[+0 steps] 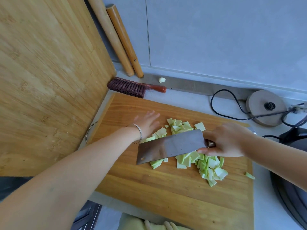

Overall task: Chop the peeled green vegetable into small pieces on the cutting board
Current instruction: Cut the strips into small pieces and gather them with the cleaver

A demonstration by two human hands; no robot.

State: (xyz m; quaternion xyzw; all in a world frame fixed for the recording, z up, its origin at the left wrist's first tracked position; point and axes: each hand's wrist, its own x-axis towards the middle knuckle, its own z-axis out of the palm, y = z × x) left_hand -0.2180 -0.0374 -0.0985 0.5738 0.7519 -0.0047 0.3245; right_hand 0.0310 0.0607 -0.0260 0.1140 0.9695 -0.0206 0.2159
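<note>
Pale green vegetable pieces (pixel 206 165) lie scattered across the middle of the wooden cutting board (pixel 149 183), cut into small flat squares. My right hand (pixel 226 140) grips the handle of a wide steel cleaver (pixel 171 146). The blade is held flat and tilted over the pile, hiding some pieces. My left hand (pixel 147 122) is spread flat on the board at the pile's left edge, fingers apart, with a bracelet on the wrist. One stray piece (pixel 249 175) lies near the board's right edge.
A large bamboo board (pixel 46 77) leans upright at left. Two wooden rolling pins (pixel 119 40) stand in the corner. A brown brush (pixel 132 87) and a garlic clove (pixel 162 79) lie behind the board. A kettle base (pixel 265 107) with cord is at right.
</note>
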